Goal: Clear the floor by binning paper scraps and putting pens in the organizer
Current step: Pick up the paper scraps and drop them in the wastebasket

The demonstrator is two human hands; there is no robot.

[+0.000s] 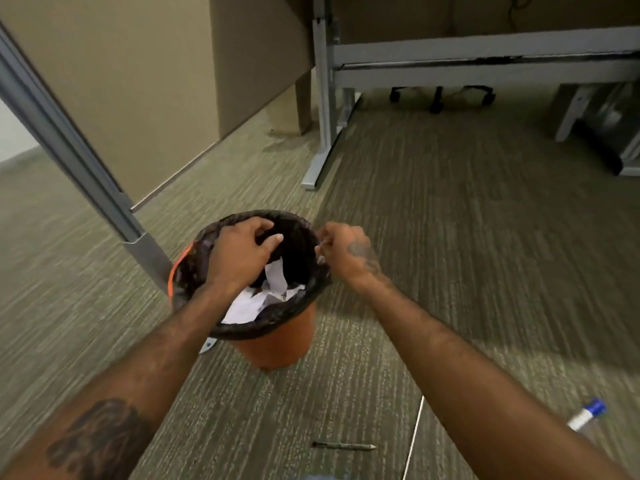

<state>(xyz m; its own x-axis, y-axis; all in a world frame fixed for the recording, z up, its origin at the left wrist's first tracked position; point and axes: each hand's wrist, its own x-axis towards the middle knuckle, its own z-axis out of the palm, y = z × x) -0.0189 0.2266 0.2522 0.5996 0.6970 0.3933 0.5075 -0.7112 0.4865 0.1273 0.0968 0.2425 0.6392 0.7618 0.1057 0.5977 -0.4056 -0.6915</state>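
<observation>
An orange bin with a black liner stands on the carpet in the middle of the view. White paper scraps lie crumpled inside it. My left hand hovers over the bin's mouth, fingers spread and curled downward, nothing held. My right hand is at the bin's right rim, fingers pinched together at the liner's edge. A dark pen lies on the carpet near the bottom of the view. A white marker with a blue cap lies at the lower right.
A grey partition post slants down to the bin's left. A grey desk leg and foot stand behind the bin. Chair castors show under the desk. A thin white cable runs across the carpet.
</observation>
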